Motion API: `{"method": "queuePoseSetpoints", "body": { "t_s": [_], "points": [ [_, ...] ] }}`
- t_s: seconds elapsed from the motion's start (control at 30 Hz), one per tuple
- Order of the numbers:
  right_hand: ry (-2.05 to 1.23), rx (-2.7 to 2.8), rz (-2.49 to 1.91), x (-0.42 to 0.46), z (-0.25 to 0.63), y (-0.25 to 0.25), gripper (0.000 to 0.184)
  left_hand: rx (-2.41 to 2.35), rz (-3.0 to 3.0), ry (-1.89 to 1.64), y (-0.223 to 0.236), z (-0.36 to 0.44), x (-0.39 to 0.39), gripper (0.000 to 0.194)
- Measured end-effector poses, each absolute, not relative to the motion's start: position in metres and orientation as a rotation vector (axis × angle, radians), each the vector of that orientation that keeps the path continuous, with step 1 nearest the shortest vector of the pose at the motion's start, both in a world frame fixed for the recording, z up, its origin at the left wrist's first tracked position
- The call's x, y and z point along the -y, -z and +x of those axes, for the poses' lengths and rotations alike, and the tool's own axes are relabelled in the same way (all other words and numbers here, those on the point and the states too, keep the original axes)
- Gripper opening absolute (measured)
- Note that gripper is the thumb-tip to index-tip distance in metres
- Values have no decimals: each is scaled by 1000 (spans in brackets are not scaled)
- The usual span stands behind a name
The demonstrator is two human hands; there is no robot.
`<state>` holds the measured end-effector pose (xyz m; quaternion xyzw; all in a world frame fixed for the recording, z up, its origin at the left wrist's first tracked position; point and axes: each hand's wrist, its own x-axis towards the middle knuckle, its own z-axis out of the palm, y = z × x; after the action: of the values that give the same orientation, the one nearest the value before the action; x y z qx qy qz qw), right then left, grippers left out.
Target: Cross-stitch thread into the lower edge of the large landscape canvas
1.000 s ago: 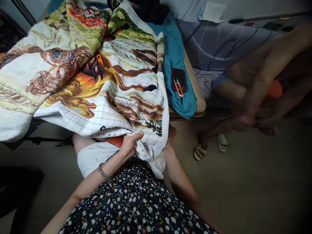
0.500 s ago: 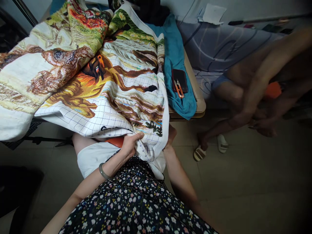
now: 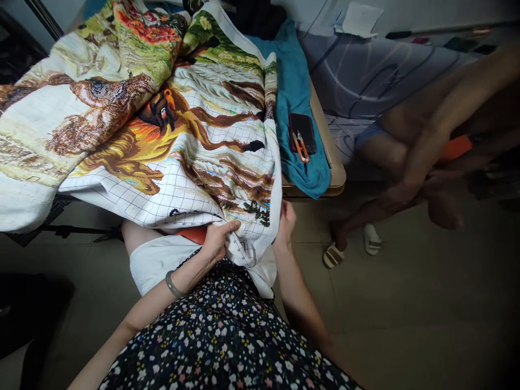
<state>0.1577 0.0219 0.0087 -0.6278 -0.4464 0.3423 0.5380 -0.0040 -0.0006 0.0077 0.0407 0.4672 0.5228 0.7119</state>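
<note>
A large cross-stitch cloth (image 3: 170, 135) with a horse picture drapes over the table and down onto my lap. My left hand (image 3: 216, 245) grips its lower gridded edge from below, thumb on top, a green bangle on the wrist. My right hand (image 3: 285, 223) sits at the cloth's right edge, partly behind the fabric, fingers curled against it. Whether it pinches anything small is hidden.
A teal cloth (image 3: 296, 114) covers the table's right end, with a dark phone (image 3: 304, 131) and orange thread snips (image 3: 299, 147) on it. Another person sits at the right, bare legs (image 3: 390, 162) and sandalled feet (image 3: 349, 246) on the tiled floor.
My right hand has come up slightly from behind the cloth's edge and shows more. The other person's arms shifted a little. My left hand stays put.
</note>
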Motion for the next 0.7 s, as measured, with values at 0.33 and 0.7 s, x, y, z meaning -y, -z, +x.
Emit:
{"method": "queuePoseSetpoints", "body": {
  "t_s": [0.33, 0.7],
  "points": [
    [-554, 1897, -1202, -7, 132, -21, 13, -1028, 115, -1146, -3, -4, -1, 33],
    [-1206, 1115, -1075, -4, 147, -43, 28, -1019, 121, -1129, -3, -4, -1, 37]
  ]
}}
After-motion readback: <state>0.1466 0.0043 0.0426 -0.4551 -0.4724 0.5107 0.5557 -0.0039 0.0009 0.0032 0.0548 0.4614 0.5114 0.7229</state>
